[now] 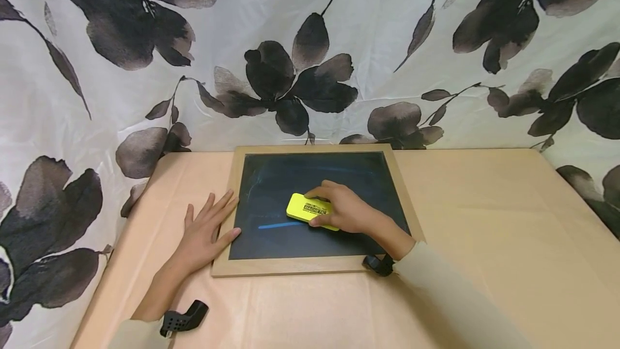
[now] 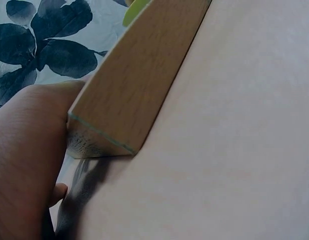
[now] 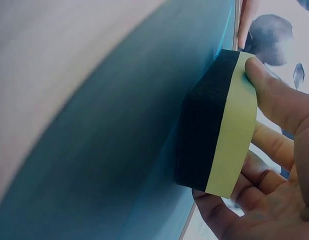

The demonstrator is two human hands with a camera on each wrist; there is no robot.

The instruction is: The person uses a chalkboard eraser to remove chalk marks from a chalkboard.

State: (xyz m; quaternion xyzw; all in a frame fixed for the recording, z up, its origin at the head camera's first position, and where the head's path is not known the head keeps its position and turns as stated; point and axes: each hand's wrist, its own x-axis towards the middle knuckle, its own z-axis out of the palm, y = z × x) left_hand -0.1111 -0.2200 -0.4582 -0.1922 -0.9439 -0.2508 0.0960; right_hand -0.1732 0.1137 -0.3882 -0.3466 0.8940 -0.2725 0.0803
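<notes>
A small chalkboard [image 1: 271, 176] in a wooden frame [image 1: 290, 266] lies on the table. My right hand [image 1: 346, 209] grips a yellow magnetic eraser [image 1: 302, 206] between thumb and fingers over the middle of the board. In the right wrist view the eraser [image 3: 232, 135] shows its dark felt side against the board surface. A blue line [image 1: 278, 225] runs on the board, its right end meeting the eraser. My left hand [image 1: 205, 233] has its fingers spread, the fingertips and thumb resting on the left side of the frame. Faint smears mark the upper board.
The light wood-toned table [image 1: 484, 220] extends around the board. A white cloth with dark flowers [image 1: 387, 42] hangs behind and to the left. Black wrist devices [image 1: 184, 318] are worn at both wrists.
</notes>
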